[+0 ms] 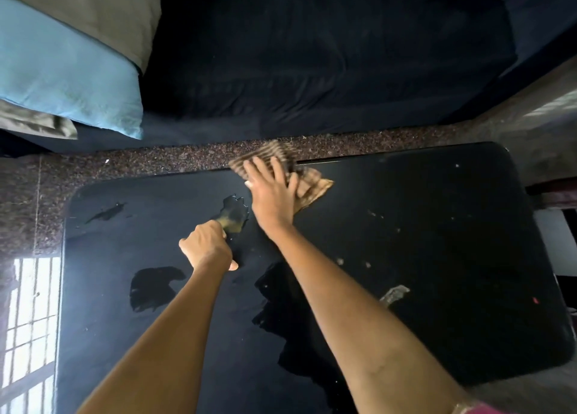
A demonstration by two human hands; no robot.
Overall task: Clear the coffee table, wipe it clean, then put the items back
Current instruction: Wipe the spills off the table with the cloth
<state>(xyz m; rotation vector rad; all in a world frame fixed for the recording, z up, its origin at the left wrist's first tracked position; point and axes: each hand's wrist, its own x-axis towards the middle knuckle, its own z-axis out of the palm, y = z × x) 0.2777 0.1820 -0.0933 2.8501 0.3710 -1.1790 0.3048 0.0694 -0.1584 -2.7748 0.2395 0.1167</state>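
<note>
1. My right hand presses the striped cloth flat at the table's far edge; overshooting drops it onto the floor.
2. My left hand, fist clenched, grip unclear, nears a puddle; dragging smears it.

I observe two forearms entering from the lower edge of the head view, both bare from wrist to elbow. No watch, ring or bracelet shows on the left hand or the right hand. At the lower right corner, on the right arm's upper end, I note the edge of a garment: a pink to magenta sleeve with a narrow lighter band at its hem. Fingernails appear short and unpainted where visible.
</note>
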